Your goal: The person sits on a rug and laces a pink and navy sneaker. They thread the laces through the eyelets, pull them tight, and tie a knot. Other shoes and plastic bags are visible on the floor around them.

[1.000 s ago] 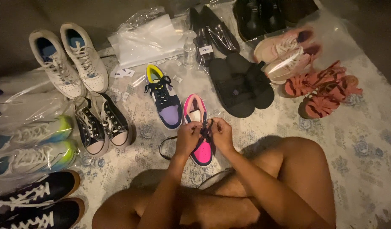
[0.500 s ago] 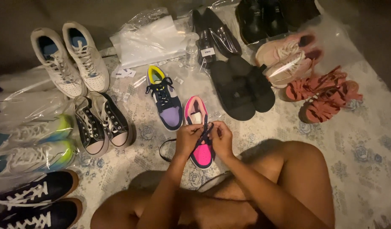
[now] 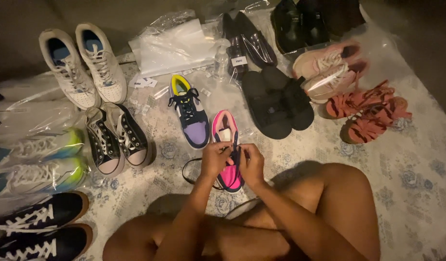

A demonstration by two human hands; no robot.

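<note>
A pink sneaker [image 3: 225, 129] with a dark sole lies on the patterned floor cloth [image 3: 416, 174] in front of my crossed legs. My left hand [image 3: 214, 158] and my right hand [image 3: 251, 163] meet over its middle, each pinching part of a dark shoelace [image 3: 235, 155]. A loop of the lace [image 3: 189, 166] trails off to the left on the cloth. Beside the pink shoe, to its left, lies its mate, a purple, navy and yellow sneaker [image 3: 188, 112] with black laces.
Around me lie white sneakers [image 3: 83, 65], black low-tops [image 3: 117, 140], bagged neon sneakers [image 3: 37, 162], navy shoes [image 3: 37, 232], black slides [image 3: 277, 101], pink sneakers [image 3: 329, 70], red sandals [image 3: 368, 113], dark shoes [image 3: 295, 24], plastic bags [image 3: 174, 46] and a small spray bottle [image 3: 222, 58].
My hands have stayed on the lace over the pink sneaker, with only small finger movements. The view has shifted slightly.
</note>
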